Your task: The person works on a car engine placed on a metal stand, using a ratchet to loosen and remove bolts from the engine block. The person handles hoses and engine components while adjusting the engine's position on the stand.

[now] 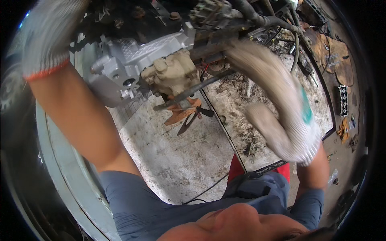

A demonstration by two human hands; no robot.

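Observation:
My left hand [52,36] wears a white knit glove with an orange cuff and reaches up at the left, beside a silver cast-metal engine part [140,54]. Motion smears that glove and its fingers run past the picture's edge. At the right, my right hand [281,96] is in a similar glove with a green patch, its fingers stretched out and its thumb apart. The blurred fingertips come near the dark rod-like part [201,85] under the engine; whether they touch is unclear. A dirty tan casting [171,74] sits against the silver part.
Below the engine lies an orange-brown piece [175,115] with a dark flat part, on a stained pale surface [161,160]. A black hose [277,21] crosses the top. A pale green panel [56,148] curves along the left. Cardboard [337,60] and a ported metal block [343,100] lie right.

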